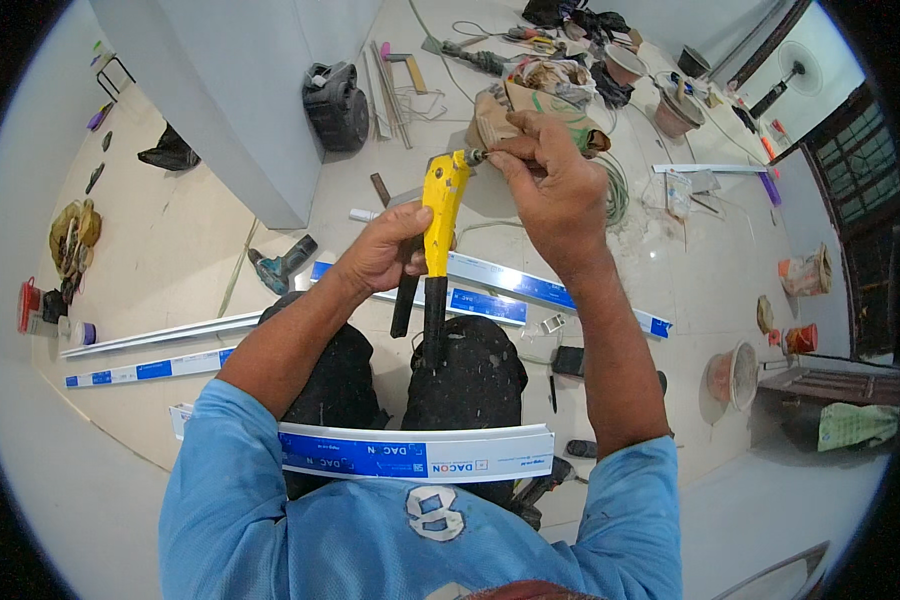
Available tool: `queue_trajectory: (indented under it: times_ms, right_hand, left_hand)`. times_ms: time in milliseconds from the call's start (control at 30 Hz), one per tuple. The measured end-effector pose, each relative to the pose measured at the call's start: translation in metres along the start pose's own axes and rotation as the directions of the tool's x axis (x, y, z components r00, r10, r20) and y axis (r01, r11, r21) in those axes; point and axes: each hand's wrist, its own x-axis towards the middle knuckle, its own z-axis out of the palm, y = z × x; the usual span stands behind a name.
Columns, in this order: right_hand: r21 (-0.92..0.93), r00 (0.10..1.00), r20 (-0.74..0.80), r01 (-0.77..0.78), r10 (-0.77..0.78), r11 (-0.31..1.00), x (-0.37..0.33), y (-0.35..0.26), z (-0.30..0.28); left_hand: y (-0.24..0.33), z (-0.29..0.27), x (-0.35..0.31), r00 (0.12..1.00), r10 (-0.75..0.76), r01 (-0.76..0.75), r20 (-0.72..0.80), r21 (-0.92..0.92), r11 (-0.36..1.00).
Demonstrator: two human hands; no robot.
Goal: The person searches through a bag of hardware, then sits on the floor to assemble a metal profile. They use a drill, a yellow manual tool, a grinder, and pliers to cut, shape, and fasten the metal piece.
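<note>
My left hand [382,248] is wrapped round a yellow hand riveter [442,205] just below its head. The riveter's two black handles hang down, a little apart, over my knees. My right hand [558,190] is closed in a pinch at the tool's nose, which points right. Something small and thin is between thumb and finger there, too small to name. Across my lap lies a white metal profile [510,455] with blue printed film. More white and blue profiles [510,278] rest on the floor beyond my knees.
A blue and black cordless tool [282,262] lies left of my knees, near a wall pillar [205,100]. A black case [334,108] stands behind it. Sacks [510,108], buckets [678,108] and a coiled hose [618,190] sit farther off. More profiles [150,370] lie at left.
</note>
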Motion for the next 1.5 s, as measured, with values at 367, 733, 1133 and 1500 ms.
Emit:
queue_trajectory:
  times_ms: [367, 733, 1133, 1500]
  right_hand:
    - [-0.081, 0.999, 0.038, 0.027, -0.024, 0.996, -0.004, -0.005, -0.006]
    - [-0.047, 0.997, 0.068, -0.039, 0.042, 0.998, -0.003, -0.015, -0.019]
    - [0.418, 0.834, 0.252, -0.551, 0.490, 0.722, -0.019, -0.033, -0.048]
    - [0.412, 0.853, 0.286, -0.520, 0.436, 0.748, -0.019, -0.042, -0.067]
  left_hand:
    - [0.005, 0.007, -0.001, 1.000, -0.020, 0.020, 0.011, -0.016, 1.000]
    - [0.020, 0.012, -0.002, 1.000, -0.004, 0.007, -0.018, 0.149, 0.989]
    - [0.079, 0.050, -0.018, 0.993, 0.011, 0.064, -0.117, 0.614, 0.787]
    - [0.079, 0.081, -0.023, 0.997, 0.044, 0.003, -0.063, 0.610, 0.792]
